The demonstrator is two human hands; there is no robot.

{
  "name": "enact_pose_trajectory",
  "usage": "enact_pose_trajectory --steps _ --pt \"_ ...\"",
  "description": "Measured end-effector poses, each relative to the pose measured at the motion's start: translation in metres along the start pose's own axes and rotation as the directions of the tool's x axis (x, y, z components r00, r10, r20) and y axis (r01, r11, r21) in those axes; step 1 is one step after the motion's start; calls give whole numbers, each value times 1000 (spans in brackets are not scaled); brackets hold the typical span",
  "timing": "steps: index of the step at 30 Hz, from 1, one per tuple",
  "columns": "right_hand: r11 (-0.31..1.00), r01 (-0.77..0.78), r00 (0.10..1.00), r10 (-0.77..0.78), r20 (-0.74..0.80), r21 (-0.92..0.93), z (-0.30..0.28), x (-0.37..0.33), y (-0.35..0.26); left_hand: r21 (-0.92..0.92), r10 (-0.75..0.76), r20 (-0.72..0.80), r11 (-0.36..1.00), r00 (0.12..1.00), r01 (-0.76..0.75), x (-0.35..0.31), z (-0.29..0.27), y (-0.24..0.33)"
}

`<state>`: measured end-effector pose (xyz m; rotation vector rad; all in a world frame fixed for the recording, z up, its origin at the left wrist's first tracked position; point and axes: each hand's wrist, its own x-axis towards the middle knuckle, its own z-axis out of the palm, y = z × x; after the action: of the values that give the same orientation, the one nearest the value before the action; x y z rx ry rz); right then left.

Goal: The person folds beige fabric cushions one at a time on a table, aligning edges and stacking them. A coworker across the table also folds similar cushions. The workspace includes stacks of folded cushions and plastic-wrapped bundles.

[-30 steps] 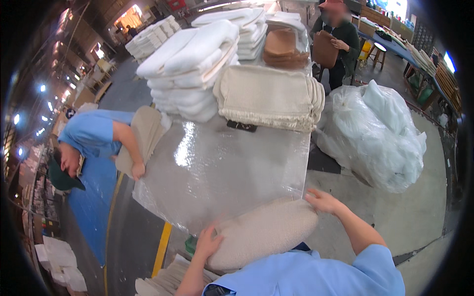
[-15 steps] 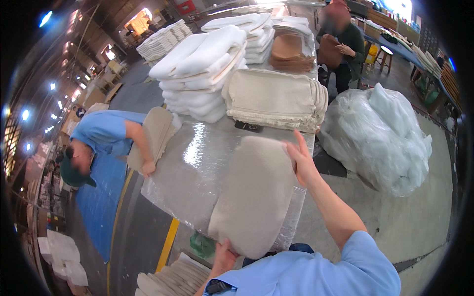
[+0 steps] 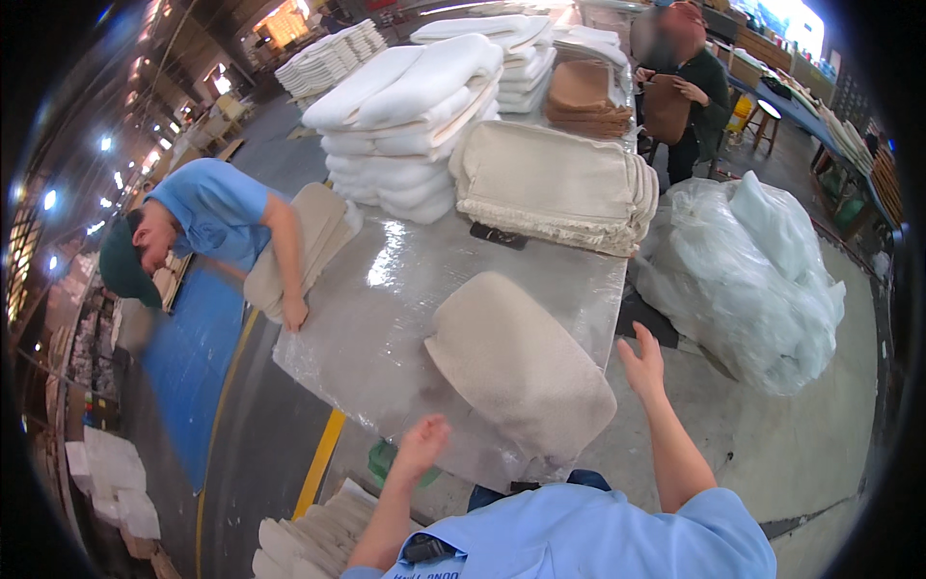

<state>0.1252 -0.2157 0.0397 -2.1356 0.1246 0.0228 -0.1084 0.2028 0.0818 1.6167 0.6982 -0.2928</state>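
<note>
A beige cushion cover [image 3: 521, 362], rounded at its corners, lies aslant on the plastic-covered table [image 3: 347, 357] in front of me. Past its left side, above the table's near edge, my left hand [image 3: 422, 446] is empty and slightly blurred, its fingers loosely stretched. My right hand [image 3: 644, 365] hangs beyond the table's right edge, fingers spread, with nothing in it. Neither hand touches the cover. Farther back on the table sits a stack of similar beige covers [image 3: 555, 179] with frayed edges, a small dark object [image 3: 497, 236] at its front.
White folded padding [image 3: 395, 116] is piled behind, beside brown pieces [image 3: 586, 96]. A co-worker in blue [image 3: 217, 207] leans over beige pieces [image 3: 307, 236] at left; another [image 3: 709, 96] holds a brown piece. A big plastic bag [image 3: 748, 285] stands right; beige pieces [image 3: 313, 531] lie below left.
Both hands have let go of the beige cover. It has turned from nearly upright to aslant and now rests on the table. My right hand has moved right and down.
</note>
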Motion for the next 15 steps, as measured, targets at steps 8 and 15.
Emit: enact_pose_trajectory --steps 8,15 --pt "562 -744 665 567 486 361 -6 -141 29 546 550 -148 738 822 -396 159 -1 128" --pt "559 -738 665 504 551 379 50 -170 15 738 318 -101 659 943 -144 233 20 161"
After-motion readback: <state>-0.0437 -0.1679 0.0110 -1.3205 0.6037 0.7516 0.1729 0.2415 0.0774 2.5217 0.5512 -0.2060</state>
